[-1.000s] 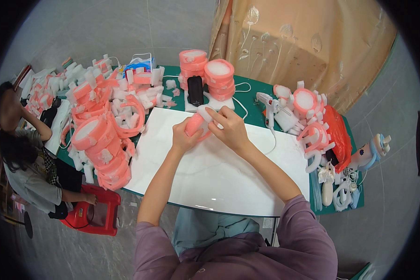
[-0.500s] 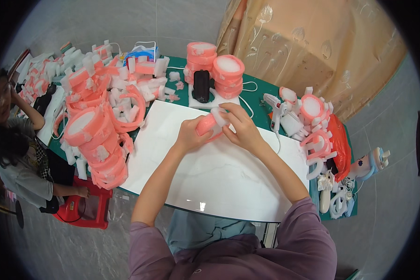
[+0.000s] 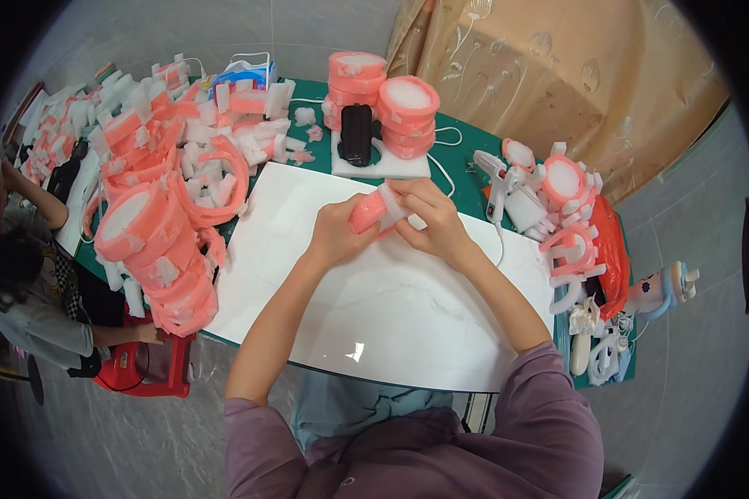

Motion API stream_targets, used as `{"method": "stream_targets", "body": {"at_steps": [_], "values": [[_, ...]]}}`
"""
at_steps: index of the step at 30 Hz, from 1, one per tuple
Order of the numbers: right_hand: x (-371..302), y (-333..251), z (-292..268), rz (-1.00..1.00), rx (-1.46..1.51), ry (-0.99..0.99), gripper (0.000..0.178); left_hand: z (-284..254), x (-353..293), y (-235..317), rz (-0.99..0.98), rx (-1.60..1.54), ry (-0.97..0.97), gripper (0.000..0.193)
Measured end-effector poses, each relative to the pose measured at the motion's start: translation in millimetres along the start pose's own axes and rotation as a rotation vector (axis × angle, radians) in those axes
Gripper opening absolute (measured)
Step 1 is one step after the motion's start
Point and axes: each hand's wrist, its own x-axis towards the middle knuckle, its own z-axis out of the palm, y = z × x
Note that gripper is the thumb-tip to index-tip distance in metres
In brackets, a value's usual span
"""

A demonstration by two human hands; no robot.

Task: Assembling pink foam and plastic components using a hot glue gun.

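Above the white board (image 3: 308, 308), both my hands are closed on one pink foam piece (image 3: 366, 213) with a white foam part at its right end. My left hand (image 3: 334, 233) wraps round the pink side. With bent fingers, my right hand (image 3: 434, 223) grips the white end; what its fingertips press on is partly hidden. Just beyond my hands, a black oblong object (image 3: 357, 135) stands on a white foam base (image 3: 399, 166). Behind it are stacks of pink rings with white foam centres (image 3: 408, 98).
Pink foam rings (image 3: 154, 233) and white offcuts pile up at left. A white glue gun (image 3: 495, 187), more foam pieces (image 3: 564, 179), a red plastic bag (image 3: 612, 258) and a tumbler (image 3: 657, 287) are at right. At far left, a person sits by a red stool (image 3: 162, 366).
The view has shifted slightly. Both hands stay on the foam piece; my right fingers have moved slightly down along its white end.
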Motion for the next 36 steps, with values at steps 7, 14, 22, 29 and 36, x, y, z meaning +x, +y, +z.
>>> {"method": "stream_targets", "body": {"at_steps": [7, 14, 22, 29, 36], "values": [[-8.2, -1.6, 4.7, -0.025, -0.049, 0.047, 0.023, 6.8, -0.5, -2.1, 0.024, 0.054, 0.001, 0.036], [-8.4, 4.5, 2.8, -0.026, -0.021, 0.024, 0.023, 2.9, 2.6, 5.7, 0.041, -0.02, -0.022, 0.051], [-1.3, 0.7, 8.2, -0.002, 0.033, 0.039, 0.029, -2.5, 0.1, 2.7, 0.058, 0.032, -0.065, 0.055], [-8.6, -8.9, 10.2, 0.055, 0.033, 0.117, 0.031, -1.7, -2.7, 11.5, 0.016, 0.018, -0.111, 0.05], [-4.4, -9.9, 0.1, 0.084, -0.052, 0.058, 0.036, -7.4, 2.9, 13.7, 0.019, 0.004, -0.118, 0.049]]}}
